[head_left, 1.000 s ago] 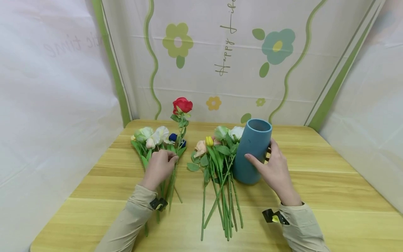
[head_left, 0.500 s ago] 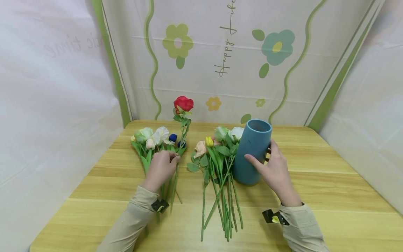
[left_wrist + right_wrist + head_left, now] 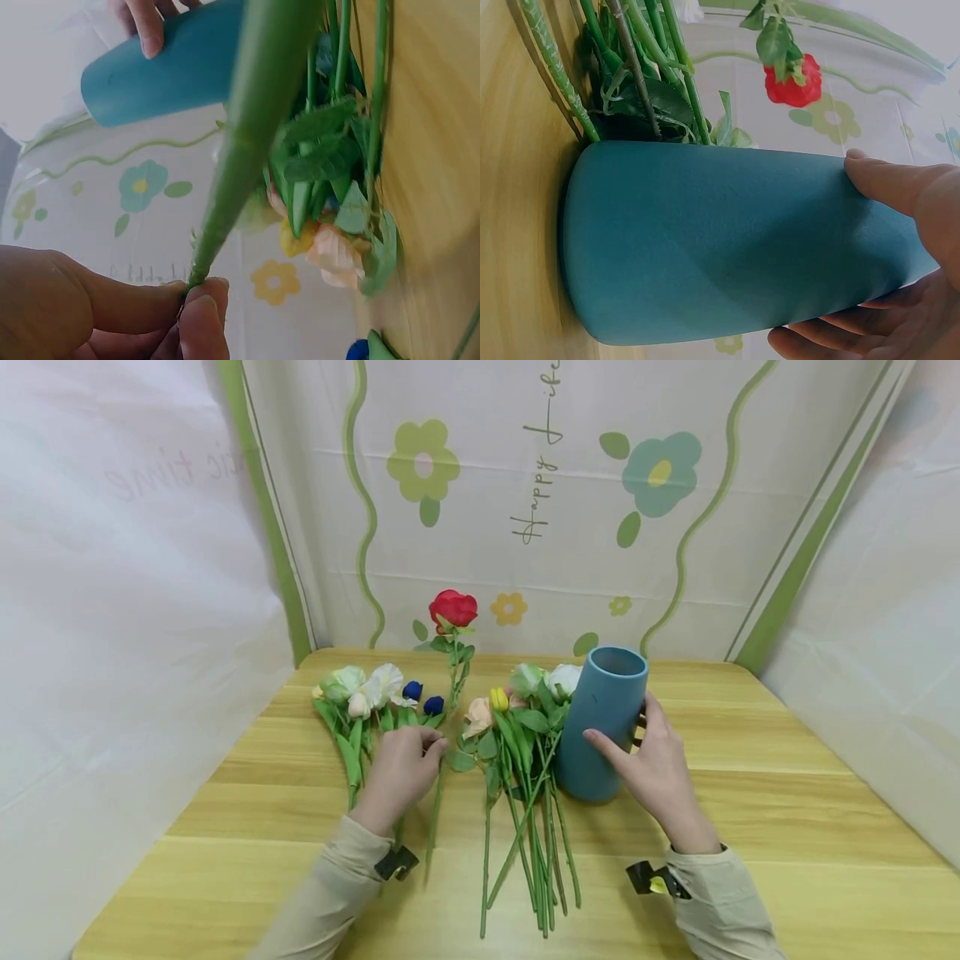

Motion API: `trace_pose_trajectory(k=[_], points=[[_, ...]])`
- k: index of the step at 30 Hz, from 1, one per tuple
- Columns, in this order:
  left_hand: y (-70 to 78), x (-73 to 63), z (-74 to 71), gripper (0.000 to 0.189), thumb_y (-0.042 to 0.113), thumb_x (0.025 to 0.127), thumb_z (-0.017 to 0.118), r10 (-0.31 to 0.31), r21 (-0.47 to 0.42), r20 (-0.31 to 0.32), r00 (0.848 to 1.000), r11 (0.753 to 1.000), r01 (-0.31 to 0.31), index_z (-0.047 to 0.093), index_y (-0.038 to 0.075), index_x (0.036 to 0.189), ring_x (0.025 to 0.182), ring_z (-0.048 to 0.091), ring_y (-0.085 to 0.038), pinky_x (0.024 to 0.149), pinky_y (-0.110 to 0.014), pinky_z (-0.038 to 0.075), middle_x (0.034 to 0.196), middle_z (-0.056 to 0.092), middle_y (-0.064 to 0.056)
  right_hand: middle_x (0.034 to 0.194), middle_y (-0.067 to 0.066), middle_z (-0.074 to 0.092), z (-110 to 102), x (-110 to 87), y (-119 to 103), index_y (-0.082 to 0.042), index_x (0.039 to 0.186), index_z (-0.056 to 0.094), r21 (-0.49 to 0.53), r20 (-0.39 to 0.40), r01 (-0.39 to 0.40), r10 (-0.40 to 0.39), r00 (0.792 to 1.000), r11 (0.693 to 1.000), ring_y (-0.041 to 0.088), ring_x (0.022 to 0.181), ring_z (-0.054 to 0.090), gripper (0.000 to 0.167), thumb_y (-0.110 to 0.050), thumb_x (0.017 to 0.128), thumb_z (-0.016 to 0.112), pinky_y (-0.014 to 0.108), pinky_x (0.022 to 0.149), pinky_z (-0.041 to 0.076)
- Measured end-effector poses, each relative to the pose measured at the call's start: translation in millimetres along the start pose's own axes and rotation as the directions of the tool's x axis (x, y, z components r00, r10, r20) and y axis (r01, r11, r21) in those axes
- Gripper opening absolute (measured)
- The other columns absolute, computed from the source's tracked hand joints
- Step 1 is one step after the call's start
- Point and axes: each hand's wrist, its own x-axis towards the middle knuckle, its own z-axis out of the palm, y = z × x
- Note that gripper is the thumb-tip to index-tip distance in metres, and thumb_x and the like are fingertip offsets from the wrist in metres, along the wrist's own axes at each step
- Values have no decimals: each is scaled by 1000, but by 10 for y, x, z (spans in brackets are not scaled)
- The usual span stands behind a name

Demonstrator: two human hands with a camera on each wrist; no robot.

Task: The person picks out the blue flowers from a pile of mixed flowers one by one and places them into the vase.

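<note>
One blue vase [image 3: 603,710] | upright on table [image 3: 772,777] | red rose [image 3: 453,608] outside it | hands: right [image 3: 658,768] grips vase, left [image 3: 405,768] pinches rose stem [image 3: 433,818]

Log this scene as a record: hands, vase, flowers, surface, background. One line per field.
left hand: pinches the stem of the red flower
red flower: bloom up, outside the vase
right hand: holds the side of the blue vase
blue vase: on the table, mouth up, no stems showing at the mouth
left bunch: lying on the table; white, pale green, pale pink, dark blue blooms
right bunch: lying beside the vase; yellow, peach, white, pale green blooms
table: light wood grain
backdrop: pale, printed flowers, sideways lettering
</note>
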Motion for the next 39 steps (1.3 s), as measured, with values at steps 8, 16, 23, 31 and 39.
trace_pose_trajectory(k=[8, 16, 23, 31, 39], points=[[157, -99, 132, 13, 9, 96, 64, 11, -50, 34, 999, 999, -9, 75, 1, 94, 51, 48, -11, 52, -30, 43, 73, 65, -1, 139, 30, 42, 36, 29, 6, 4, 151, 22, -14, -3, 14, -14, 1000, 1000, 48, 123, 46, 98, -47, 86, 74, 62, 87, 47], [266, -130, 320, 12, 11, 95, 66, 13, -86, 13, 1000, 996, -12, 74, 1, 94, 56, 55, -8, 52, -27, 47, 78, 67, -2, 138, 30, 42, 49, 47, -20, 3, 152, 22, 4, 4, 18, -18, 1000, 1000, 47, 123, 46, 98, -46, 86, 75, 62, 88, 46], [480, -136, 510, 11, 13, 94, 67, 21, -120, 17, 1000, 993, -19, 73, 4, 93, 61, 57, -6, 56, -26, 49, 76, 67, 0, 137, 31, 44, 24, 39, -41, 5, 150, 24, 9, -16, 33, -33, 999, 999, 47, 122, 47, 95, -42, 86, 76, 61, 88, 46], [598, -149, 656, 10, 13, 93, 69, 10, -153, 57, 998, 988, -1, 73, 5, 89, 61, 57, -6, 56, -25, 49, 72, 63, 5, 137, 31, 44, 15, 31, -39, 4, 150, 24, 15, -10, 26, -26, 1000, 1000, 48, 122, 47, 95, -42, 86, 76, 61, 88, 46], [625, -117, 747, 11, 16, 92, 71, 26, -131, 64, 998, 991, -17, 74, 7, 88, 58, 55, -5, 54, -24, 48, 71, 63, 6, 138, 30, 43, -6, -1, -30, 4, 150, 23, 21, -11, 3, -3, 1000, 1000, 47, 123, 47, 95, -43, 86, 75, 61, 88, 46]])
